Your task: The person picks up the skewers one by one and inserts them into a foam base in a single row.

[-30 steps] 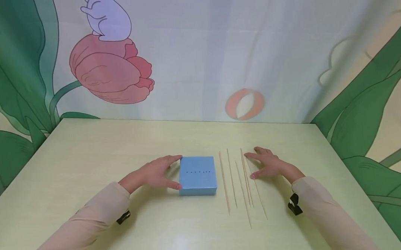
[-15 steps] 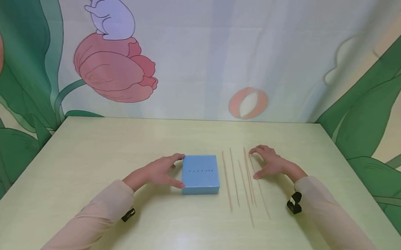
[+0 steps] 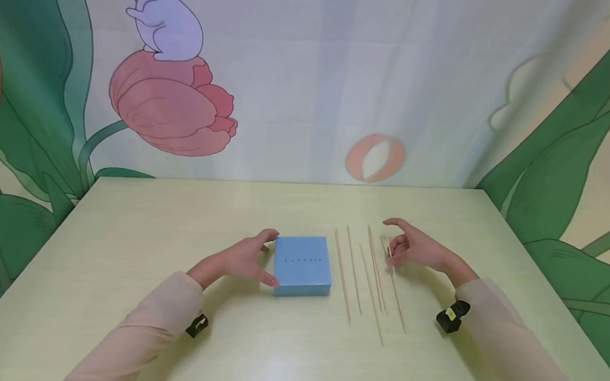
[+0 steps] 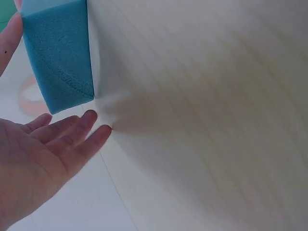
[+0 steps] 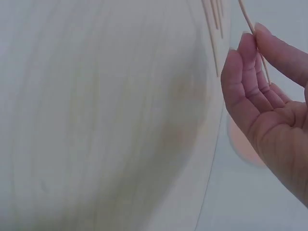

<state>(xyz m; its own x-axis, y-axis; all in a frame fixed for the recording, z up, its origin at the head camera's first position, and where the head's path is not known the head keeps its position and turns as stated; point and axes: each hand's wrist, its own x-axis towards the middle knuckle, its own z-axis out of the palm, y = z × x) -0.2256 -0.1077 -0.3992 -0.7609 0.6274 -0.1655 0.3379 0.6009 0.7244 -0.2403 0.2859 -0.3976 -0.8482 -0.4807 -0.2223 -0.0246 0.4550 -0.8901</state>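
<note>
Right hand (image 3: 417, 248) pinching a stick (image 5: 246, 16), left hand (image 3: 244, 260) spread at a blue block's (image 3: 302, 261) left edge.
The pinched stick is right of the block; other sticks (image 3: 342, 277) lie between block and right hand, on the table (image 3: 183, 213).

Pale table (image 3: 183, 218); whitish cloth backdrop (image 3: 291, 100) behind, printed with pink flower (image 3: 163, 106), green leaves (image 3: 550, 197).

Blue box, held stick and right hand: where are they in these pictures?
Blue box (image 3: 302, 270), head view: its top face.
Held stick (image 5: 247, 17), right wrist view: upper stretch, above the pinch.
Right hand (image 5: 275, 115), right wrist view: the palm.
</note>
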